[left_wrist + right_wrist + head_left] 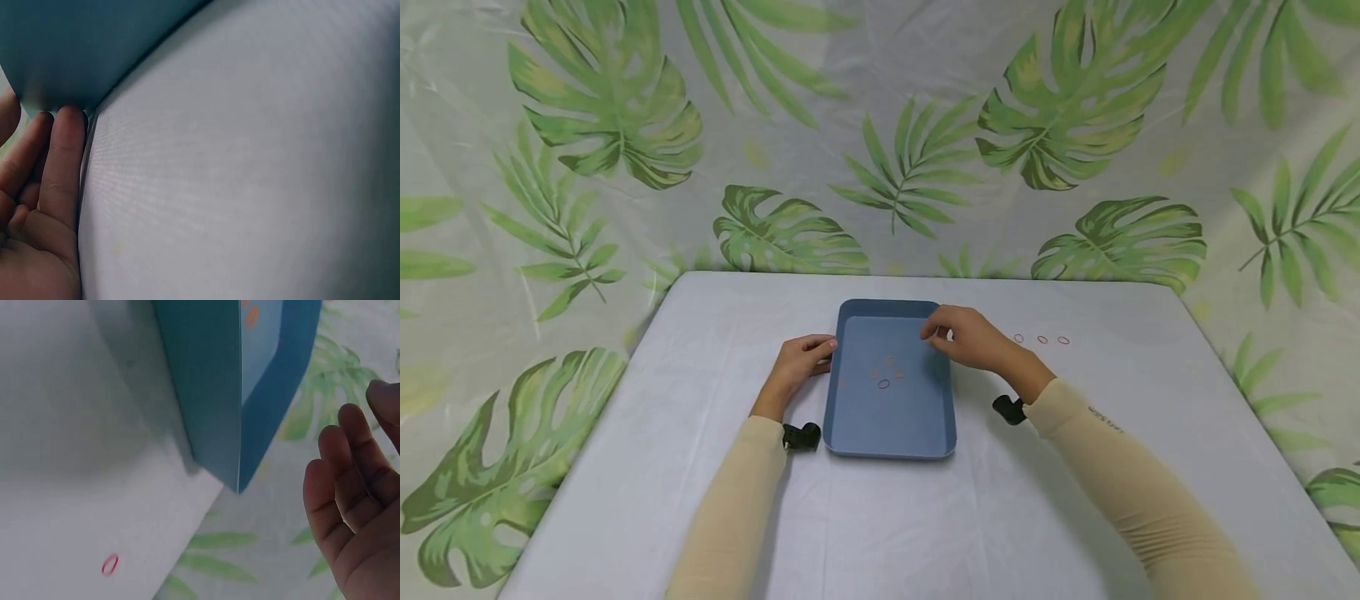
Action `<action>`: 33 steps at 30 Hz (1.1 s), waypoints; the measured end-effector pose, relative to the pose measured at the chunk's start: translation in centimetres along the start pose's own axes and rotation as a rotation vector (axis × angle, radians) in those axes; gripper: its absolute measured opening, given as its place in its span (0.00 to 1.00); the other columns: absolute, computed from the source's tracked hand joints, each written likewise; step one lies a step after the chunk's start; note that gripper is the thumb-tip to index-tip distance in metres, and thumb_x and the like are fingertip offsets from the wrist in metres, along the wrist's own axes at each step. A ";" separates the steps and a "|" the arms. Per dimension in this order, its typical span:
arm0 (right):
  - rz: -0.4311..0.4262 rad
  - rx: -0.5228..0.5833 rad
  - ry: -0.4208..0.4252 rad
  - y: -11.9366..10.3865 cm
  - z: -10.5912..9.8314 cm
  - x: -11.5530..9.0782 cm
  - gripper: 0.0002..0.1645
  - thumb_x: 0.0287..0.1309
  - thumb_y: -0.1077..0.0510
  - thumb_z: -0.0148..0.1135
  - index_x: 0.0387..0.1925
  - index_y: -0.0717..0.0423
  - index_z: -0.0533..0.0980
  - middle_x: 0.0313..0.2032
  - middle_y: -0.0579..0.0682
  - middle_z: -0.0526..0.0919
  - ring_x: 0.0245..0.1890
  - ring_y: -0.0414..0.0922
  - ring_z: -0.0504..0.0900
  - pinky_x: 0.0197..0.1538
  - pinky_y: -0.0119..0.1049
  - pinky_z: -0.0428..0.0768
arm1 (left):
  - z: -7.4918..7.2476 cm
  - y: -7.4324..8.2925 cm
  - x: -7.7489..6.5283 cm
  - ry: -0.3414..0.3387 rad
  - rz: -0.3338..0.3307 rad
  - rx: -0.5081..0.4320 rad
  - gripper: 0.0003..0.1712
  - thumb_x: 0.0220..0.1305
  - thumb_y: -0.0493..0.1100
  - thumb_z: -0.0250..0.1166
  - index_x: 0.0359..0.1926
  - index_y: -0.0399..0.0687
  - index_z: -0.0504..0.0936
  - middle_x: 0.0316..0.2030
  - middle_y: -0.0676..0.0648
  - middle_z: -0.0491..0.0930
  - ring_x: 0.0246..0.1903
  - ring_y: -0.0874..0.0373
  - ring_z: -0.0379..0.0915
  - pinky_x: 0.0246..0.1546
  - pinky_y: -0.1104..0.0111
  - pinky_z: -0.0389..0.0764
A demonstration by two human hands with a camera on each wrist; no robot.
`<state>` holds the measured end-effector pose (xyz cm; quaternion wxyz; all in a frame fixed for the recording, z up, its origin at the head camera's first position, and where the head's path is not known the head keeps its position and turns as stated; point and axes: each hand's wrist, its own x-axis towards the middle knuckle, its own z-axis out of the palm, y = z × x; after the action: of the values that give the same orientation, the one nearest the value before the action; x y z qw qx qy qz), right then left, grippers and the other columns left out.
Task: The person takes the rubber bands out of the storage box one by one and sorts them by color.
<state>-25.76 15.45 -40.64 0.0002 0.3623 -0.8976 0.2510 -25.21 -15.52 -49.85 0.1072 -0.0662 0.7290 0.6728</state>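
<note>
A blue rectangular tray (pixel 891 417) lies on the white table. My left hand (pixel 801 365) rests at its left side; in the left wrist view, its straight fingers (pixel 64 144) touch the tray's outer wall. My right hand (pixel 967 337) hovers over the tray's upper right rim, fingers bent, with thumb and forefinger tips brought close together. Whether they pinch something small, I cannot tell. Inside the tray lie a thin purple ring (pixel 879 385) and several small orange rings (pixel 251 316). Right of the tray, three thin rings form a row, the outermost a red ring (pixel 1058 340).
A white cloth covers the table (pixel 1120 383). Behind it hangs a leaf-patterned curtain (pixel 917 225). Each wrist carries a small black camera, the right camera (pixel 1008 410) above the cloth and the left camera (pixel 802 437) beside the tray's lower left corner.
</note>
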 end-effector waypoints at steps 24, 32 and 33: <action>-0.027 -0.115 -0.134 -2.9 5.4 2.1 0.07 0.63 0.62 0.64 0.40 0.55 0.85 0.41 0.50 0.85 0.44 0.48 0.83 0.49 0.43 0.84 | -0.1 -0.1 0.1 -0.006 -0.002 0.017 0.23 0.70 0.45 0.64 0.60 0.39 0.79 0.59 0.36 0.78 0.46 0.63 0.81 0.51 0.68 0.87; -0.043 -0.146 -0.132 -2.3 6.5 2.3 0.06 0.63 0.61 0.64 0.38 0.54 0.85 0.39 0.49 0.83 0.43 0.47 0.82 0.48 0.43 0.84 | -0.1 0.0 0.0 -0.005 -0.004 0.009 0.22 0.69 0.45 0.64 0.60 0.38 0.80 0.58 0.36 0.78 0.46 0.63 0.81 0.50 0.68 0.87; -0.042 -0.146 -0.129 -2.3 6.6 2.3 0.05 0.63 0.61 0.64 0.38 0.53 0.85 0.39 0.49 0.83 0.42 0.47 0.82 0.48 0.43 0.84 | -0.1 0.0 -0.1 -0.005 -0.002 0.005 0.22 0.69 0.45 0.64 0.60 0.38 0.80 0.58 0.36 0.78 0.46 0.63 0.81 0.50 0.68 0.87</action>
<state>-24.78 9.56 -45.01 -0.0259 0.3957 -0.9038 0.1608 -25.17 -15.61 -49.82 0.1099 -0.0647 0.7305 0.6709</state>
